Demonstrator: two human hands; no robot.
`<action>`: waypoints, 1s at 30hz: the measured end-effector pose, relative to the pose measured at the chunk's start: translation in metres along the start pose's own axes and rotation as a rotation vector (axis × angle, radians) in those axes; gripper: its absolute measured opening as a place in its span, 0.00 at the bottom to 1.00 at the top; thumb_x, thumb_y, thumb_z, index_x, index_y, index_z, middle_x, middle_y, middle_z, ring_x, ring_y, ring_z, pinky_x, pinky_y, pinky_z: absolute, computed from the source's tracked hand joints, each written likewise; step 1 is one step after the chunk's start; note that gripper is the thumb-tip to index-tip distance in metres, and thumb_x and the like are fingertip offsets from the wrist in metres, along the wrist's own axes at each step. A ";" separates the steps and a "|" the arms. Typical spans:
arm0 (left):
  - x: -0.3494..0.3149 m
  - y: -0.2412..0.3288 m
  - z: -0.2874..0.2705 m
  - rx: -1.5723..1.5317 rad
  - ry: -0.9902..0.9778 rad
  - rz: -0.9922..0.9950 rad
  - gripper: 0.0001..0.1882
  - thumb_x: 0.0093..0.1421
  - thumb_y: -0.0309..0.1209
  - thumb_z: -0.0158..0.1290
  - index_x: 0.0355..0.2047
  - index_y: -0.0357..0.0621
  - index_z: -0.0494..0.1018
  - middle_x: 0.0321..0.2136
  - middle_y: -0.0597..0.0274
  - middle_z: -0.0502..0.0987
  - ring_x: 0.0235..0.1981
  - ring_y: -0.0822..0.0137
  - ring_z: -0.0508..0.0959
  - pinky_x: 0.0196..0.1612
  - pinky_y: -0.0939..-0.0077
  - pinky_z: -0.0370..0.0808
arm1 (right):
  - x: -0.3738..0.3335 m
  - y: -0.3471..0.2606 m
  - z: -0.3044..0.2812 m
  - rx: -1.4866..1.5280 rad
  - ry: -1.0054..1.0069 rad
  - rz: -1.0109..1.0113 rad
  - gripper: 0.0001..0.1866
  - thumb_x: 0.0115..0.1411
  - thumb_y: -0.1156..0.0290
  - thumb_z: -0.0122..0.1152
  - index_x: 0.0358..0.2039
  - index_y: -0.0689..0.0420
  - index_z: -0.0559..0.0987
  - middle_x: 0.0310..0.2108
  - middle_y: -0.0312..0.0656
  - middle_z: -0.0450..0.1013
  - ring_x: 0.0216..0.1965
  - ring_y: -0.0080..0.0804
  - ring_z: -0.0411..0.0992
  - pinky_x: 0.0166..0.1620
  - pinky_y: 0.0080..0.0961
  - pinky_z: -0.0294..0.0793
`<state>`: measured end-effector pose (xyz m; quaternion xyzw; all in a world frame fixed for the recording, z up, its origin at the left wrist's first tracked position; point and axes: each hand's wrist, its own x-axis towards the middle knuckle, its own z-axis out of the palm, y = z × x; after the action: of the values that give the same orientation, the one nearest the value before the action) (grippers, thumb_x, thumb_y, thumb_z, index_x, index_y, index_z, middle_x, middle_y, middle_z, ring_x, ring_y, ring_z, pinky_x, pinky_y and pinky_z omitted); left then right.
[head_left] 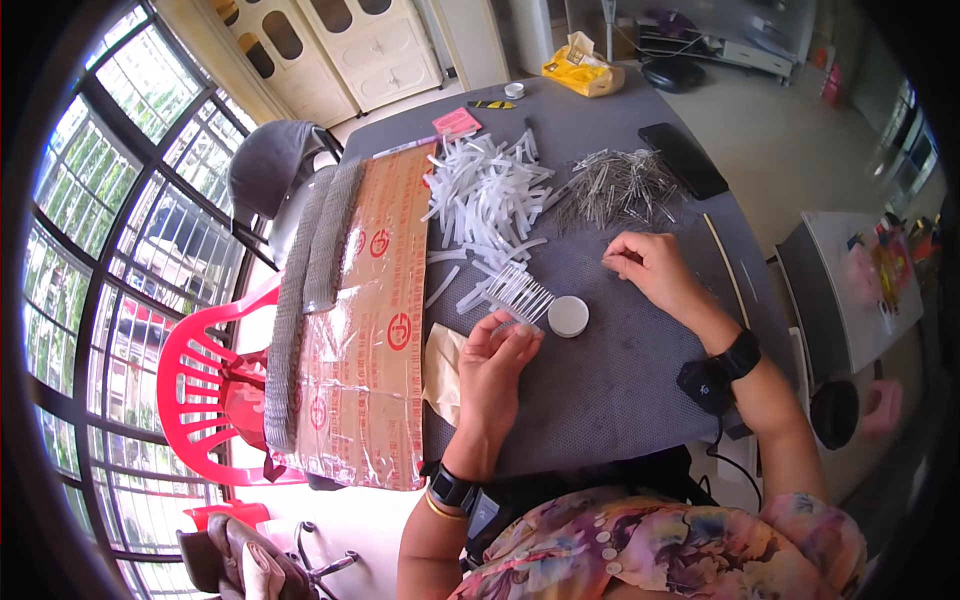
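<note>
My left hand (495,360) pinches the lower edge of a comb-like white piece (520,293), with a row of thin pale rods standing along it. A round white-lidded tub (568,316) sits on the table just right of that hand. My right hand (650,270) hovers over the table with thumb and fingers pressed together; whatever they hold is too small to make out. Beyond it lies a pile of thin metal pins (620,190). Ahead of my left hand spreads a big heap of white plastic strips (485,190), a few of them loose near the comb-like piece.
A plastic-wrapped cardboard sheet (380,330) bearing grey bundled rows (300,330) covers the table's left side. Brown paper (443,372) lies beside it. A black phone-like slab (683,160) and a thin stick (727,270) line the right. A red chair (200,390) stands left.
</note>
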<state>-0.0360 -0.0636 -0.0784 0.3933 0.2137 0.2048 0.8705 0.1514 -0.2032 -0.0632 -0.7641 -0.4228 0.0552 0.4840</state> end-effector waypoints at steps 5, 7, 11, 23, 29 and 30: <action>0.000 0.000 -0.001 -0.022 0.001 -0.001 0.12 0.53 0.20 0.51 0.38 0.42 0.65 0.30 0.59 0.73 0.35 0.66 0.75 0.42 0.79 0.72 | -0.012 -0.037 0.022 0.114 -0.018 -0.215 0.04 0.48 0.76 0.61 0.23 0.62 0.74 0.19 0.38 0.70 0.21 0.22 0.68 0.24 0.19 0.65; 0.000 0.000 -0.002 -0.023 0.005 -0.005 0.12 0.53 0.20 0.51 0.38 0.42 0.65 0.30 0.60 0.73 0.35 0.66 0.75 0.42 0.79 0.72 | -0.012 -0.035 0.027 0.090 -0.056 -0.270 0.05 0.47 0.75 0.61 0.22 0.61 0.74 0.20 0.38 0.70 0.22 0.25 0.68 0.26 0.21 0.66; 0.000 0.000 -0.002 -0.031 -0.005 -0.003 0.12 0.52 0.20 0.52 0.38 0.42 0.65 0.29 0.60 0.74 0.34 0.65 0.76 0.40 0.79 0.73 | -0.012 -0.028 0.031 -0.105 -0.058 -0.426 0.06 0.43 0.73 0.63 0.21 0.59 0.75 0.23 0.36 0.69 0.28 0.32 0.66 0.32 0.26 0.66; 0.000 -0.001 -0.004 -0.050 -0.054 -0.012 0.12 0.52 0.19 0.51 0.38 0.42 0.66 0.29 0.60 0.74 0.33 0.65 0.76 0.37 0.80 0.74 | -0.013 -0.032 0.028 -0.027 -0.035 -0.340 0.05 0.45 0.74 0.63 0.22 0.59 0.75 0.22 0.36 0.70 0.27 0.28 0.67 0.31 0.23 0.67; 0.000 -0.002 -0.004 -0.059 -0.072 -0.020 0.12 0.53 0.19 0.51 0.38 0.42 0.66 0.29 0.60 0.74 0.33 0.65 0.76 0.37 0.80 0.74 | -0.018 -0.035 0.027 0.481 -0.054 0.061 0.07 0.51 0.71 0.61 0.24 0.62 0.75 0.21 0.33 0.72 0.23 0.15 0.68 0.28 0.15 0.69; -0.001 -0.001 -0.003 -0.058 -0.069 -0.024 0.12 0.53 0.19 0.51 0.38 0.42 0.66 0.29 0.60 0.74 0.33 0.65 0.76 0.38 0.80 0.74 | -0.019 -0.035 0.027 0.592 -0.072 0.098 0.08 0.52 0.71 0.60 0.25 0.63 0.74 0.22 0.33 0.73 0.24 0.13 0.68 0.28 0.14 0.69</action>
<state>-0.0382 -0.0627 -0.0812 0.3723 0.1823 0.1868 0.8906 0.1050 -0.1911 -0.0558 -0.6067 -0.3680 0.2264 0.6672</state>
